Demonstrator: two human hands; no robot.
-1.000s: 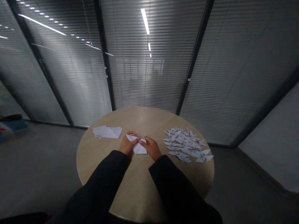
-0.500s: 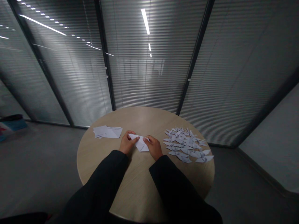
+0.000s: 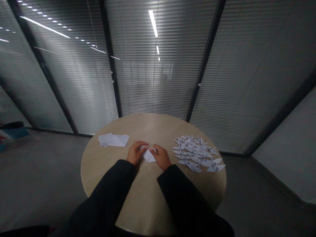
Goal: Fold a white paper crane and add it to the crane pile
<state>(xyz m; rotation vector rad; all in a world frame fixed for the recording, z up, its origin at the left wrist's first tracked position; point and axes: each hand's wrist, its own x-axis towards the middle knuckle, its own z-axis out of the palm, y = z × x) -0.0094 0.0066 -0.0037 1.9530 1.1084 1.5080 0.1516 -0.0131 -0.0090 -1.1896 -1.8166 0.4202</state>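
Left hand (image 3: 135,153) curled, fingers closed together and lying over the left end of a folded white paper piece (image 3: 149,156); right hand (image 3: 161,157) also curled, its fingertips (image 3: 151,149) pressed on the paper's upper right edge. Fingers of the two hands nearly meet above the piece, holding it between them. Much of the paper hidden under the fingers; a pointed lower part shows. Cannot tell whether it touches the tabletop or sits just above it. Both forearms in black long sleeves (image 3: 106,194), reaching in from the near side. Piece lies near the middle of a round, pale wood-grain table (image 3: 145,200). Left of the hands, well apart from them: a loose stack of flat white paper sheets (image 3: 113,140), slightly fanned. Right of the hands, just beyond the right fingers: a dense spread of small white folded-paper cranes (image 3: 197,153), lying flat and overlapping. Behind the table, dark-framed glass partitions with slatted blinds (image 3: 158,82); grey floor (image 3: 41,177) all around.
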